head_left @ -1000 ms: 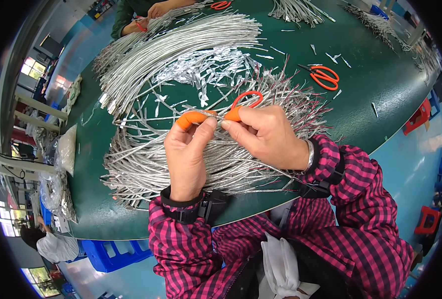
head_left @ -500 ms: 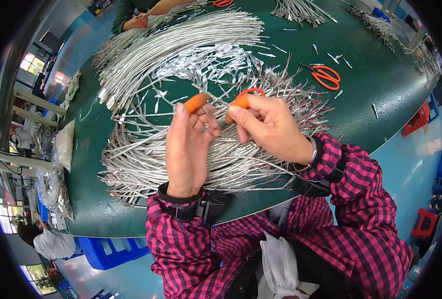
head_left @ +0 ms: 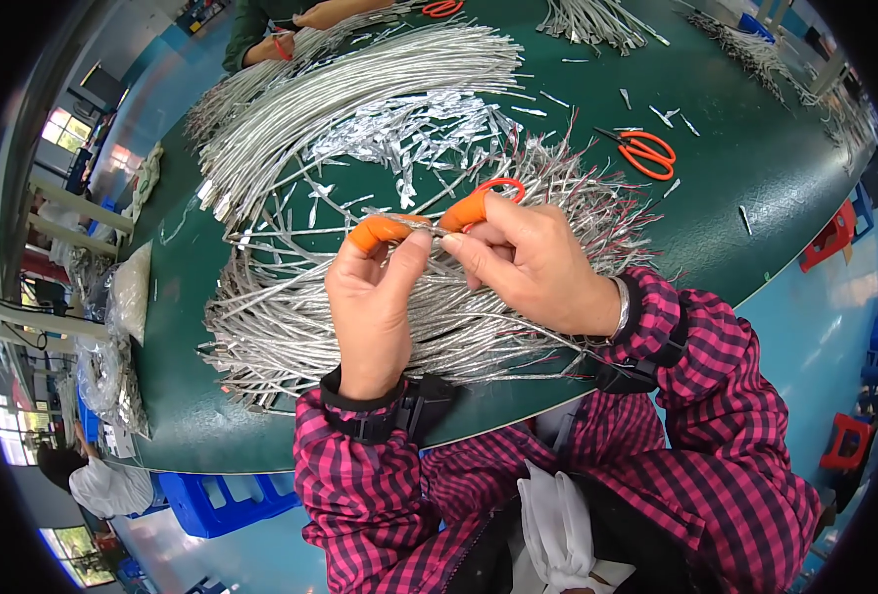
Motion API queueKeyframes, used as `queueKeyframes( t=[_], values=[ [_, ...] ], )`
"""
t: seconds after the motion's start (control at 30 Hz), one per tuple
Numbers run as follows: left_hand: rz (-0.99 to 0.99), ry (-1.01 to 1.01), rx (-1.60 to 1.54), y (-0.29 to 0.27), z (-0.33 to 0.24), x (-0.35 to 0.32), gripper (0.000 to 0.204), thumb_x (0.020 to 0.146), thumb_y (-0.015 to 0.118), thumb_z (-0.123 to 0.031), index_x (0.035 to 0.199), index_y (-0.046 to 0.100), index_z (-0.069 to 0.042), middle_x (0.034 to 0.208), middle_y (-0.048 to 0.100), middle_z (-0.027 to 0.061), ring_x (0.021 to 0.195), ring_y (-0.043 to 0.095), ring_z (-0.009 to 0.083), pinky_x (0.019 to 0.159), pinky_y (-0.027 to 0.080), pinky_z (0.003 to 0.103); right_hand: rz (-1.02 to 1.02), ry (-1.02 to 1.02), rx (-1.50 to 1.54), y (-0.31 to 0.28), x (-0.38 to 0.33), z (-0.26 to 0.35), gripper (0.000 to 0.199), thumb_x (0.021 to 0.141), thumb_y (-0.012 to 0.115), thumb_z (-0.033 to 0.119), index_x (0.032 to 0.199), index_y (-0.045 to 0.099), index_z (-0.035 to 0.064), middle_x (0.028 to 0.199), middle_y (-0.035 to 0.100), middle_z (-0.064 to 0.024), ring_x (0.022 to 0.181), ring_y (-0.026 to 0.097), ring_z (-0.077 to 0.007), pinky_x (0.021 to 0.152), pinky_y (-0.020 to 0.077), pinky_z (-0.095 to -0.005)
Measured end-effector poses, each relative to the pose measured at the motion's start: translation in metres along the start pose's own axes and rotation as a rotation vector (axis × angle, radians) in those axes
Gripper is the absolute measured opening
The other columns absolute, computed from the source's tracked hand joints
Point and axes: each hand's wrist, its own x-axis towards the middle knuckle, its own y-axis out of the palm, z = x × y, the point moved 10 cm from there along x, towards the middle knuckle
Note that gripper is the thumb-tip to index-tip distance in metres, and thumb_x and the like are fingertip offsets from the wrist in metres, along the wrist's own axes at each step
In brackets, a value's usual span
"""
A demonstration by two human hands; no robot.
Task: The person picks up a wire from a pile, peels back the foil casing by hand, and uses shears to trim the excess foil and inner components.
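Pinched one foil-wrapped wire between left hand and right hand — fingers closed nearer together than a second earlier — above the silver wire heap on the green counter.

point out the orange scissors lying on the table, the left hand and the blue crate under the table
orange scissors (head_left: 643, 151), head view, on the handle loops
left hand (head_left: 372, 297), head view, on the back of the hand
blue crate (head_left: 223, 497), head view, on its top rim

Silver cables, green table, orange scissors, pink-and-black checked sleeves
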Motion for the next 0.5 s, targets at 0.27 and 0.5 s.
queueKeyframes(
  t=[0.27,0.5],
  values=[
    [0.156,-0.362,-0.391,0.014,0.035,-0.005,0.011,0.088,0.060,-0.011,0.096,0.061,-0.003,0.086,0.060,0.0021,0.075,0.052,0.0105,0.072,0.043,0.026,-0.073,0.010,0.197,0.000,-0.002,-0.001,0.010,0.092,0.054,0.008,0.094,0.055,-0.0019,0.062,0.060,-0.0031,0.055,0.055,-0.0060,0.047,0.0380,-0.0209],
    [-0.021,-0.136,-0.221,0.001,0.008,0.000,0.030,0.088,0.058,-0.010,0.115,0.054,0.000,0.096,0.057,0.0046,0.082,0.053,0.0115,0.077,0.043,0.028,0.018,0.263,0.386,0.004,-0.002,-0.021,0.013,0.094,0.052,0.011,0.097,0.053,-0.0015,0.064,0.060,-0.0023,0.056,0.052,-0.0048,0.049,0.0367,-0.0204]
  ],
)
